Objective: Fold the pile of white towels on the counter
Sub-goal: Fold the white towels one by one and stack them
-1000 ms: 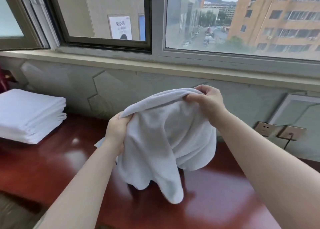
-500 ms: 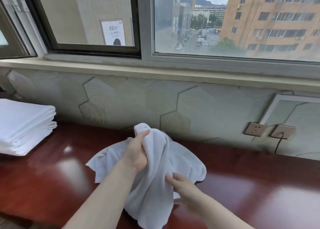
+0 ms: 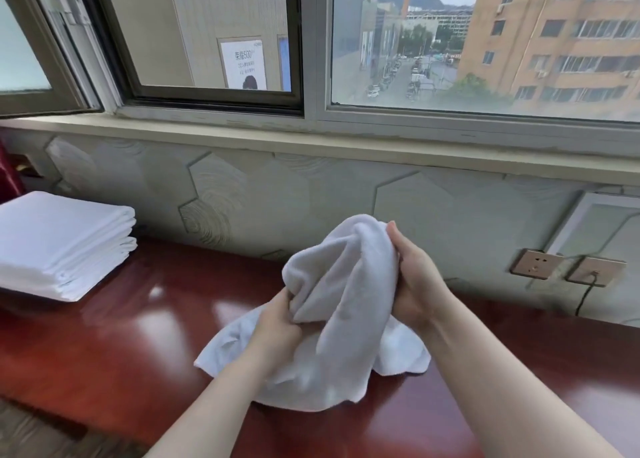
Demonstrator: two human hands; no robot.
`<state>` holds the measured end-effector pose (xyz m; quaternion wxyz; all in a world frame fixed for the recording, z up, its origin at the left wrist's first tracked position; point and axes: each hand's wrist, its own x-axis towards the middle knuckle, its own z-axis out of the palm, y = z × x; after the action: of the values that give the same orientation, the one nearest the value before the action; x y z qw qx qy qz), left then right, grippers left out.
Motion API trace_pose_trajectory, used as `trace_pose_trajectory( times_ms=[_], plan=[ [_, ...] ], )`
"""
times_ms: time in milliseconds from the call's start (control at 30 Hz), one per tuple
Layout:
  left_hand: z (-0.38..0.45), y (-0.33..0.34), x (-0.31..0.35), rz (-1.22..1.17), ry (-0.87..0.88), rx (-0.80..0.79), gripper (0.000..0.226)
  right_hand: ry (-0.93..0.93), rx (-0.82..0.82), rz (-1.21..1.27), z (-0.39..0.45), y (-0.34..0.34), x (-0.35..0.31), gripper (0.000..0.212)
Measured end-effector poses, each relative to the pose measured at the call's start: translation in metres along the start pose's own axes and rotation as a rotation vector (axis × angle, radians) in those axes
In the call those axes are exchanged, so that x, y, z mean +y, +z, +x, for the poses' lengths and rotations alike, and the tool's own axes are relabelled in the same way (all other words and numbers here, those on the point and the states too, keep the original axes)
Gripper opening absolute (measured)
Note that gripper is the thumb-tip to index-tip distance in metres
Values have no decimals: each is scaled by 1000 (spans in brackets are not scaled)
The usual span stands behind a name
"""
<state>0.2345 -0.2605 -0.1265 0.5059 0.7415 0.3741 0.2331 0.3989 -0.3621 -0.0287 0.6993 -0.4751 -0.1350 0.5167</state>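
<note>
A crumpled white towel (image 3: 343, 322) is bunched up over the middle of the glossy red-brown counter (image 3: 131, 346), its lower folds resting on the wood. My left hand (image 3: 277, 329) grips a fold low on the towel's left side. My right hand (image 3: 412, 277) is shut on the raised top of the towel, holding it up. At the far left a stack of folded white towels (image 3: 62, 242) lies on the counter, apart from both hands.
A tiled wall and window sill (image 3: 311, 138) run behind the counter. Two wall sockets (image 3: 568, 267) sit at the right, one with a black cable hanging down. The counter's front edge (image 3: 69, 412) runs along the lower left.
A second ago both hands held the towel high and spread. It dropped to the counter, my right hand let go and moved low, and now grips the raised top again.
</note>
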Motion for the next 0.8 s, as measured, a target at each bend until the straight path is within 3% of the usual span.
trace_pose_trajectory(
  times_ms=[67, 167, 233, 333, 467, 567, 667, 733, 800],
  plan=[
    [-1, -14, 11, -173, 63, 3, 30, -158, 41, -152, 0, -7, -19, 50],
    [2, -26, 28, -61, 143, 26, 27, -465, 193, -524, 1, -29, -41, 33],
    [5, -28, 40, 26, 191, 8, 20, -561, 257, -721, 3, -48, -45, 29],
    [11, -31, 64, 130, 320, 167, 11, -585, 433, -908, 11, -76, -40, 26],
    [21, -34, 94, -34, 385, 450, 23, -476, 688, -998, 13, -111, -23, 23],
    [27, -27, 108, -67, 367, 501, 36, -304, 627, -1097, 8, -126, 0, 37],
    [28, -8, 112, -130, 331, 402, 38, -389, 551, -977, -9, -116, 20, 35],
    [26, 8, 111, -148, 338, 335, 35, -410, 301, -828, -23, -102, 34, 45],
    [20, 22, 114, -123, 378, 288, 29, -276, 17, -872, -30, -86, 53, 70]
  ],
)
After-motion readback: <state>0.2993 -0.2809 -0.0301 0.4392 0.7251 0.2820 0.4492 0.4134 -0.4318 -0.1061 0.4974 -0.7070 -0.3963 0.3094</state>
